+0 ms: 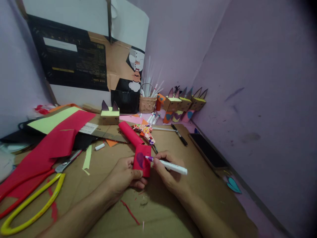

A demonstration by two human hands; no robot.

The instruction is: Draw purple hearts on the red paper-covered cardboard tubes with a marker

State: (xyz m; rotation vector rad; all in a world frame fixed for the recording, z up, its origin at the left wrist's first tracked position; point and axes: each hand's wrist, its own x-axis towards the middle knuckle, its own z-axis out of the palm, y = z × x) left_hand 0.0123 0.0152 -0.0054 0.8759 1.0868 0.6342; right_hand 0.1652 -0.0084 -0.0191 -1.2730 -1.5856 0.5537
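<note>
Right, left hand (123,173) mostly closed, fingers and thumb pinching a red paper piece (146,169) near its lower end. Right hand (170,168) closed in a pen grip on a white marker (174,167); its purple tip is at the right edge of the dark purple shape (140,160) on the red paper piece, can't tell if it touches. Red paper piece sits between the hands, over the cardboard-covered counter (106,218), just in front of a red roll (130,132). Patterned glue gun (145,130) behind it, black pen (179,135) and dark phone (208,150) off to the right, blue heart (233,185) near the phone's close end. Left side: scissors (65,163) by a big red sheet (41,155), yellow handle (61,186) nearer the camera, green strip (87,158), small white cap (99,147). Further back: eared box (110,119), basket (148,105) of markers and white sticks, more eared boxes (173,104) along the right.
</note>
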